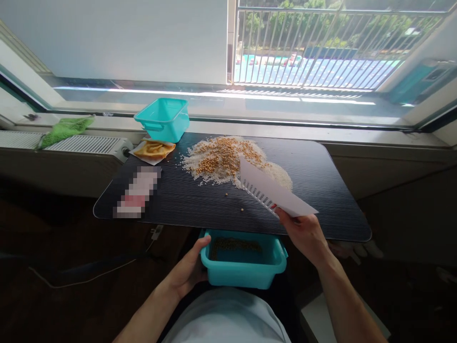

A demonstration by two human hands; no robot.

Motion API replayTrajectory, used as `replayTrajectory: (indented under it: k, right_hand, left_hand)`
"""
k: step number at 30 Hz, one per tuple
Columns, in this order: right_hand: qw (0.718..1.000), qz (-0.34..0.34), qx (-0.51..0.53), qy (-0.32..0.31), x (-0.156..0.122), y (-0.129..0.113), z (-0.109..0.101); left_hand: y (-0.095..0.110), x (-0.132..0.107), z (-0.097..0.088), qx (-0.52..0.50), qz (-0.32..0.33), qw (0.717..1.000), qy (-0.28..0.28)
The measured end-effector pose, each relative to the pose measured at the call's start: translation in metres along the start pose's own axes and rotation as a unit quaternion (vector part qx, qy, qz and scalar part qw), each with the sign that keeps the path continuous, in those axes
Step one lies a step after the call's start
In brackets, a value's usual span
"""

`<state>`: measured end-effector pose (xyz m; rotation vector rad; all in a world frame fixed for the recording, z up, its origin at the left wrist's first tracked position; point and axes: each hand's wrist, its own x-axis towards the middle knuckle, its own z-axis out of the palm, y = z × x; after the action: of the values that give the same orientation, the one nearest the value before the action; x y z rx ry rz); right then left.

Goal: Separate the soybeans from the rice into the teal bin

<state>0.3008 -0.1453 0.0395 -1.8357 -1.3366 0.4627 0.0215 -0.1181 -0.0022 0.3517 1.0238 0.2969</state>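
My left hand (191, 267) grips the left wall of a teal plastic bin (246, 274), its thumb over the rim. The bin sits at the table's near edge, just below the tabletop, with dark small grains or beans on its floor. My right hand (303, 233) holds a stiff white sheet (273, 190) by its near end. Dark slanted marks run along the sheet's lower left edge, and its far end touches or overhangs a heap of white rice-like grains (282, 176) and tan round beans (224, 155).
At the back left of the dark table (303, 157) stands another teal bin (167, 119). In front of it lies a yellow cloth (152, 150). A blurred-out flat item (139, 190) rests at the left. A green cloth (67, 131) hangs on the radiator (89, 145) below the window.
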Motion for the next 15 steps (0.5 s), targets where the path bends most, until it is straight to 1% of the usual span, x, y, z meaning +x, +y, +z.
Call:
replayTrajectory:
  k: [5,7,11,13,15]
  right_hand:
    - [0.996,0.003,0.041,-0.079,-0.019,-0.002,-0.015]
    - [0.992,0.001,0.05,-0.12,-0.025,-0.004,-0.019]
    - [0.975,-0.022,0.072,-0.211,-0.028,-0.009,-0.02]
    - [0.972,-0.032,0.086,-0.214,-0.022,-0.012,-0.012]
    - [0.978,-0.04,0.089,-0.185,-0.012,-0.015,0.001]
  left_hand:
    - [0.001,-0.003,-0.002,-0.001,0.006,1.0,-0.001]
    - [0.001,-0.004,-0.003,0.0,0.006,1.0,-0.001]
    - [0.004,-0.009,-0.008,0.001,0.0,1.0,-0.004]
    - [0.005,-0.01,-0.01,0.001,0.0,1.0,-0.006]
    - [0.006,-0.012,-0.013,0.0,0.006,1.0,-0.01]
